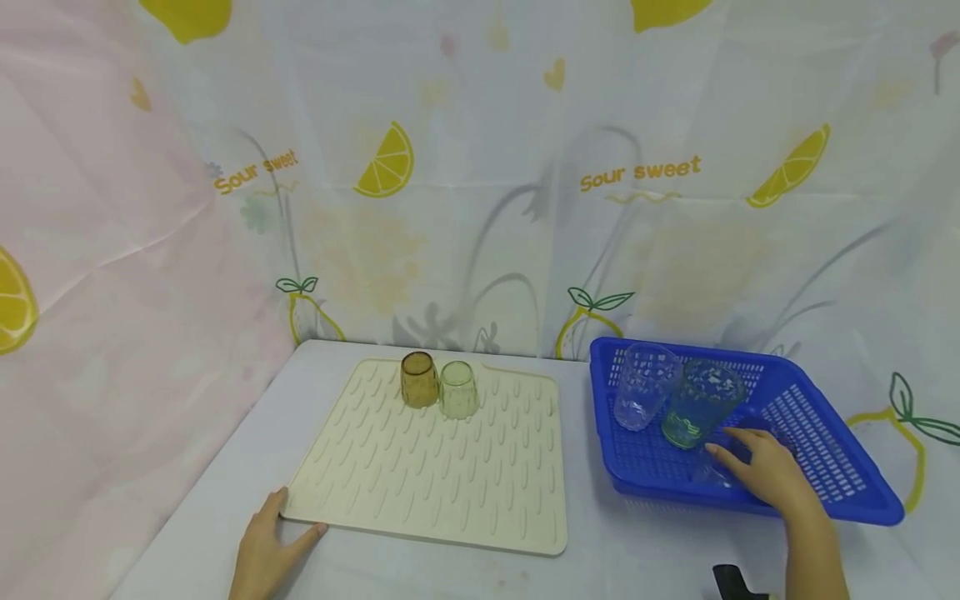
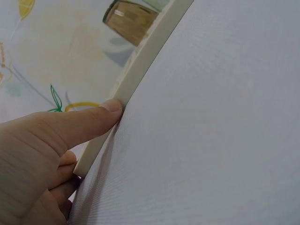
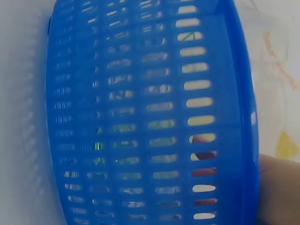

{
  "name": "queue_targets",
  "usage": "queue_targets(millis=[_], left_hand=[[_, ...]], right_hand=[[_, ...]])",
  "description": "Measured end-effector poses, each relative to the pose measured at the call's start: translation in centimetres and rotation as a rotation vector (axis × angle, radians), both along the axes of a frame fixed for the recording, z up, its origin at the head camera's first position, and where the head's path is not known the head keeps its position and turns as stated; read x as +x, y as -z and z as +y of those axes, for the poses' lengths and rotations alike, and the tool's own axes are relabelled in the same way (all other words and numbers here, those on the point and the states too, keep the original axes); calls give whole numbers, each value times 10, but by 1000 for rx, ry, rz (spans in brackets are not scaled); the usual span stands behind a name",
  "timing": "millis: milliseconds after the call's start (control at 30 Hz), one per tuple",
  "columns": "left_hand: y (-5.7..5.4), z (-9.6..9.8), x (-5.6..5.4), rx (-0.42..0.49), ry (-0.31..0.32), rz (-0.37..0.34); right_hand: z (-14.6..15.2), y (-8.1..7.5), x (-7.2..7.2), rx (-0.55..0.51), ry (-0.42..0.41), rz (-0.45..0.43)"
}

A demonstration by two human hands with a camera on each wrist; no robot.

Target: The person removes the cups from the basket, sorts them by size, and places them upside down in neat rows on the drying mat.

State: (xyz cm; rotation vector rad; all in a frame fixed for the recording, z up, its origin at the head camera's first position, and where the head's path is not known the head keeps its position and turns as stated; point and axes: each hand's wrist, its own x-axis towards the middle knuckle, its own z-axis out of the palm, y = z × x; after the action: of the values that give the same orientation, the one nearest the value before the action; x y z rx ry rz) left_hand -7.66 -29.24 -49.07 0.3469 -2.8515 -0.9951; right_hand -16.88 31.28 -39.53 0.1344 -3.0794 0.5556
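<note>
Head view high, forward-down; left wrist close on same mat [image 1: 450, 475], right on same basket [image 3: 229, 101]

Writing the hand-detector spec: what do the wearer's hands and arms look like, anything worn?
Left hand and right hand are ungloved, no rings visible. Right forearm is bare, no sleeve in view; hardly any left forearm shows. A black piece sits beside the right forearm; can't tell if it's worn. No cables or markings visible.
</note>
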Motion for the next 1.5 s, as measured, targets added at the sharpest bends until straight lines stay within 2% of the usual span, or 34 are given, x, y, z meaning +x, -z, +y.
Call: queue_targets(millis=[200, 467, 600, 867, 1000, 1100, 1267, 1500], left_hand=[[0, 0, 0, -5, -7, -4], [0, 1, -1, -9, 0, -8], [-1, 2, 0, -16, 4, 4], [0, 2, 0, -16, 7, 23], [0, 2, 0, -21, 3, 28], [0, 2, 0, -25, 2, 35], [-2, 3, -1, -21, 9, 36], [-5, 3, -1, -2, 2, -40]], right_hand=[[-13, 0, 3, -19, -91, 54], [-22, -2, 2, -74, -114, 22], [-22, -3, -1, -85, -97, -16], [-19, -2, -7, -122, -95, -165], [-17, -1, -11, -117, -84, -203], [-15, 1, -10, -121, -87, -180], [-11, 4, -4, -200, -109, -95], [-8, 1, 1, -351, -119, -23]])
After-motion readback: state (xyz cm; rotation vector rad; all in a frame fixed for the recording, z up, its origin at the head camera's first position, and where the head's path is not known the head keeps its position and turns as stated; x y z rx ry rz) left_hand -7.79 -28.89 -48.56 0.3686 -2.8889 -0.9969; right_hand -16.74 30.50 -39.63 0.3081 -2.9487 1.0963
